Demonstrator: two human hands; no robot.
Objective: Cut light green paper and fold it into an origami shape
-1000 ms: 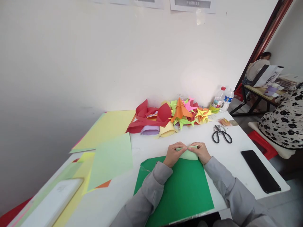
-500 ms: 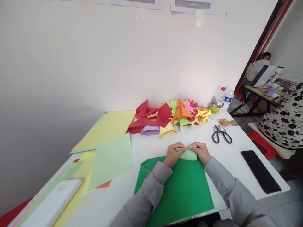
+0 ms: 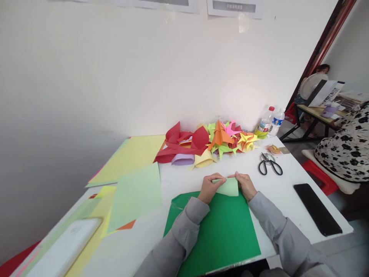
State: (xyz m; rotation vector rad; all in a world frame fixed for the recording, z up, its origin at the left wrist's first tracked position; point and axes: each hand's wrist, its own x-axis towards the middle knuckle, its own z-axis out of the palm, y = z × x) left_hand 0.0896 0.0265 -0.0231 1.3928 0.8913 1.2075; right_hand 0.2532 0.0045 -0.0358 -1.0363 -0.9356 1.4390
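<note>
A small folded piece of light green paper (image 3: pixel 230 187) lies at the far edge of a dark green sheet (image 3: pixel 219 231) on the white table (image 3: pixel 184 181). My left hand (image 3: pixel 210 187) pinches its left end with curled fingers. My right hand (image 3: pixel 246 184) grips its right end, fingers closed over the top edge. Both grey sleeves reach in from the bottom of the view.
A heap of coloured folded paper shapes (image 3: pixel 213 142) sits by the wall. Black scissors (image 3: pixel 269 164), a dark phone (image 3: pixel 317 208) and two water bottles (image 3: pixel 271 121) lie to the right. Large yellow and pale green sheets (image 3: pixel 135 181) cover the left. A seated person in a floral garment (image 3: pixel 346 150) is at right.
The light green piece now shows a wider flat face with a slanted top edge. Both hands have shifted slightly along it; the right hand sits a little higher.
</note>
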